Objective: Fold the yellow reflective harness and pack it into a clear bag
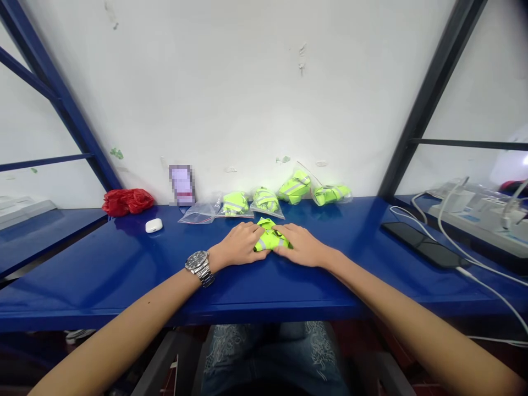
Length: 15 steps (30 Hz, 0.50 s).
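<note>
A crumpled neon-yellow piece of fabric with grey reflective strips (269, 237) lies on the blue table in front of me. My left hand (241, 243), with a metal watch (199, 266) on its wrist, grips the fabric's left side. My right hand (303, 245) holds its right side, thumb along the near edge. Both thumbs nearly meet at the front. Just behind sit clear zip bags with similar yellow fabric inside, one (235, 203) to the left and one (266, 200) beyond my fingers. Part of the held fabric is hidden under my fingers.
Further bagged yellow bundles (294, 187) (331, 194) rest by the wall. A flat clear bag (198, 213), white earbud case (154, 225), red plastic bag (127, 202) and propped phone (182, 185) are leftward. A black phone (424, 244) with cables and power strips (490, 223) lie right.
</note>
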Available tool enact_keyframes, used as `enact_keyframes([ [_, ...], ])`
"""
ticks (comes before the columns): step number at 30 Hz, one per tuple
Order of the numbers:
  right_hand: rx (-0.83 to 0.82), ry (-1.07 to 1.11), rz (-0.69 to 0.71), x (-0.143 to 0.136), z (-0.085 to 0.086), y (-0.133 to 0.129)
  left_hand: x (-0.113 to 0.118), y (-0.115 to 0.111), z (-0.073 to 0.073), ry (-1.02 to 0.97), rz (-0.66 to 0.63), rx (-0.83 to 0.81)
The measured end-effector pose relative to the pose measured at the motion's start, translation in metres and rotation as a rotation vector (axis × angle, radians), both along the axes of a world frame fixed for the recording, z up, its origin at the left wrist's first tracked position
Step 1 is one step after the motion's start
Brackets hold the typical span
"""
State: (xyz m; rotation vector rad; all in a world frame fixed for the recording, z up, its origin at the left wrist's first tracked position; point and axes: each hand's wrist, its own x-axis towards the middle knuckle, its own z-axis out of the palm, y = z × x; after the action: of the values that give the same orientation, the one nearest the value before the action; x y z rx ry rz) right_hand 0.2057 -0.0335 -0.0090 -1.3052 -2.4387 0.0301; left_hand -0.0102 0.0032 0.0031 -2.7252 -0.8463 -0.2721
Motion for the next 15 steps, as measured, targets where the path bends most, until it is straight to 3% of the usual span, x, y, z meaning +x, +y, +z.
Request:
enact_keyframes([
  [4,0.024,0.036,0.067,0.003,-0.002,-0.016,-0.005,-0.009,0.004,-0.072,-0.056,-0.074],
  [8,-0.056,0.165,0.103,0.004,0.006,-0.022,-0.005,-0.017,0.02,-0.121,-0.084,-0.218],
  [12,-0.217,0.327,0.12,0.005,0.018,-0.02,-0.001,-0.012,0.034,-0.21,-0.05,-0.45],
  [15,-0.269,0.392,0.121,0.005,0.022,-0.012,0.001,-0.005,0.036,-0.296,-0.015,-0.647],
])
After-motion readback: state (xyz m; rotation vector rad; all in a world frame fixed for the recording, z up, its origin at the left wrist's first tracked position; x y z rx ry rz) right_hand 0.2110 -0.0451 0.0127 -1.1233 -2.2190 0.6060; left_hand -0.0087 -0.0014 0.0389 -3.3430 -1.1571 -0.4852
